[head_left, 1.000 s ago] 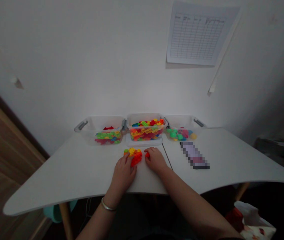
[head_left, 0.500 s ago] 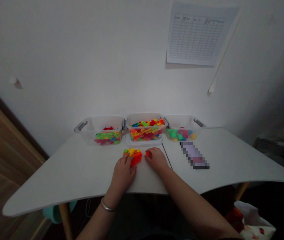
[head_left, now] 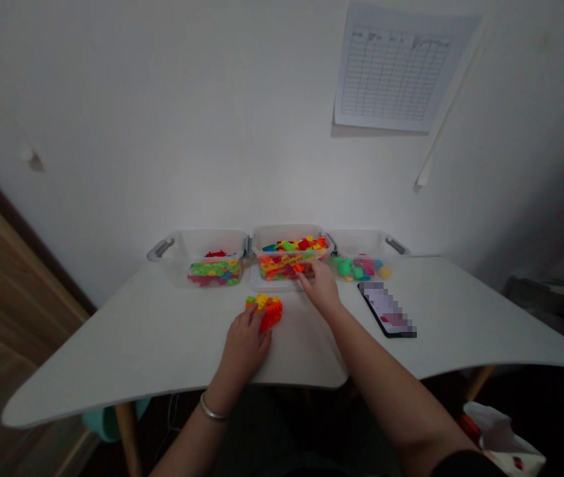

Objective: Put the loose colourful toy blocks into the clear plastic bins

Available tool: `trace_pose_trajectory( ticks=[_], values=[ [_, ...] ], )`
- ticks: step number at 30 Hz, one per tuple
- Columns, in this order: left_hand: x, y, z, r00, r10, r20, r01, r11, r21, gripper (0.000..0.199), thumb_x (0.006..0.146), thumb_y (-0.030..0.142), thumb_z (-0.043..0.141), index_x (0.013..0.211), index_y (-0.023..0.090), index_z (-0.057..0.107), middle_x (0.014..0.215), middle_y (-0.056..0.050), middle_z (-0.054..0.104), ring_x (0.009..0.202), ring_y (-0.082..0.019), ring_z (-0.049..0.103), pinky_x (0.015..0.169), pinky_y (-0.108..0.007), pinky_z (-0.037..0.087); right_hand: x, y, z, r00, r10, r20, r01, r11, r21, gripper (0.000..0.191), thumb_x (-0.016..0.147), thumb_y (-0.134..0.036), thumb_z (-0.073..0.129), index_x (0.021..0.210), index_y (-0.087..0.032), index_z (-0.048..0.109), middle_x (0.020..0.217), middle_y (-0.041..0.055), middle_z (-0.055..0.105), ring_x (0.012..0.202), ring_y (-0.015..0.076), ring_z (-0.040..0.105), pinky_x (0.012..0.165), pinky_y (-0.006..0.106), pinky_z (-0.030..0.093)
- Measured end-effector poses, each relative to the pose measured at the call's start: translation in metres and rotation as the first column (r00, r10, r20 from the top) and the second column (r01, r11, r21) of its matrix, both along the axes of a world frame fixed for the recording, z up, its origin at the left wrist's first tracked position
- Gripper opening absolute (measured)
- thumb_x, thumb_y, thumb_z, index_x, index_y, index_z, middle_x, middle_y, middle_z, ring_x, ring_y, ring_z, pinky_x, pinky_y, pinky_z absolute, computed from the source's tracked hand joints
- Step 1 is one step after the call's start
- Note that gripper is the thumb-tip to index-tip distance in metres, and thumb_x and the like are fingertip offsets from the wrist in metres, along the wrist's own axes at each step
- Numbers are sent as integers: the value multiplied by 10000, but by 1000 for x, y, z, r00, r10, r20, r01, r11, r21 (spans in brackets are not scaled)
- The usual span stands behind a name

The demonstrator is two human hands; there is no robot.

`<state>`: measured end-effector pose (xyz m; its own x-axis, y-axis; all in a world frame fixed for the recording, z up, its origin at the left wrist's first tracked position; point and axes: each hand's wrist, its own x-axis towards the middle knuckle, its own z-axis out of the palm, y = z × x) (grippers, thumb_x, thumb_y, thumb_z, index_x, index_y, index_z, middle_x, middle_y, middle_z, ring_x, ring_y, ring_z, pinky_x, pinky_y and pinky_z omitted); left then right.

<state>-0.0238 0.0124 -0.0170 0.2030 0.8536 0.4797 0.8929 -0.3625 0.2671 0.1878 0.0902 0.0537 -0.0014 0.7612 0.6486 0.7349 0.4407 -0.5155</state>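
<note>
Bins of clear plastic, three in all, stood in a row at the far edge of the desk [head_left: 127, 358], mid-frame: the left bin [head_left: 212, 240] held green and red bricks, the middle bin [head_left: 289, 232] a mixed heap of bricks, and the right bin [head_left: 361, 238] rounded green, pink and yellow pieces. One brick clump [head_left: 268, 313] of red, orange and yellow lay on the desk below the middle bin. The left hand [head_left: 244, 348], wearing one bangle [head_left: 213, 415], lay palm-down with its fingers against the clump; whether it gripped, I could not tell. The right arm stretched forward, the right hand [head_left: 320, 288] at the middle bin's front, fingers pinched together on one small orange brick [head_left: 299, 267]. One phone [head_left: 386, 308], pixelated, lay to the right.
</note>
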Motion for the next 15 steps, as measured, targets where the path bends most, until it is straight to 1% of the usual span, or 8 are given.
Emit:
trace_pose_trajectory(
  ticks=[2, 4, 6, 7, 10, 13, 15],
  values=[
    [0, 0, 0, 1000, 1, -12, -1, 1000, -7, 393, 862, 257, 511, 1233, 150, 586, 1341, -178, 550, 1222, -296, 531, 1034, -473, 450, 5, 8, 23, 999, -16, 34, 14, 998, 59, 214, 859, -220, 574, 1058, -180, 642, 1090, 102, 669, 1054, 234, 578, 971, 367, 430],
    [0, 0, 1, 1000, 2, -23, -3, 1000, -10, 395, 860, 249, 514, 1232, 139, 589, 1339, -188, 551, 1224, -300, 530, 1034, -470, 450, 7, 16, 42, 998, -55, 22, 53, 996, 72, 212, 878, -218, 552, 1065, -178, 644, 1095, 96, 668, 1064, 231, 575, 974, 365, 423],
    [0, 0, 1, 1000, 3, -29, -3, 1000, -10, 397, 858, 245, 517, 1231, 131, 591, 1335, -193, 553, 1220, -303, 533, 1036, -470, 448, 6, 22, 55, 995, -95, -17, 96, 993, 70, 222, 900, -221, 518, 1076, -168, 644, 1097, 93, 670, 1043, 223, 582, 954, 357, 433],
    [0, 0, 1, 1000, 3, -31, -3, 1000, -11, 398, 858, 246, 518, 1232, 130, 592, 1333, -193, 554, 1218, -303, 534, 1037, -468, 447, 4, 25, 59, 993, -111, -29, 113, 991, 68, 230, 907, -219, 505, 1082, -165, 644, 1101, 92, 671, 1035, 220, 584, 949, 355, 434],
    [0, 0, 1, 1000, 2, -22, -2, 1000, -5, 395, 859, 249, 517, 1230, 138, 591, 1332, -181, 555, 1214, -296, 538, 1040, -462, 446, -4, 30, 61, 992, -126, 14, 126, 991, 40, 244, 898, -186, 507, 1086, -176, 662, 1115, 81, 684, 1046, 219, 585, 968, 359, 418],
    [0, 0, 1, 1000, -3, -8, 3, 1000, 4, 388, 856, 251, 514, 1224, 153, 590, 1331, -173, 557, 1210, -292, 541, 1036, -471, 448, -12, 32, 54, 986, -139, 94, 145, 987, -64, 284, 885, -131, 485, 1064, -194, 697, 1085, 76, 713, 1026, 222, 610, 965, 366, 415],
    [-1, 0, 1, 1000, -4, -11, 4, 1000, 4, 389, 851, 249, 516, 1221, 154, 589, 1329, -173, 558, 1207, -294, 543, 1034, -474, 449, -16, 32, 49, 981, -148, 123, 161, 982, -97, 319, 889, -115, 457, 1064, -194, 711, 1067, 79, 724, 1007, 223, 624, 956, 366, 416]
  ],
)
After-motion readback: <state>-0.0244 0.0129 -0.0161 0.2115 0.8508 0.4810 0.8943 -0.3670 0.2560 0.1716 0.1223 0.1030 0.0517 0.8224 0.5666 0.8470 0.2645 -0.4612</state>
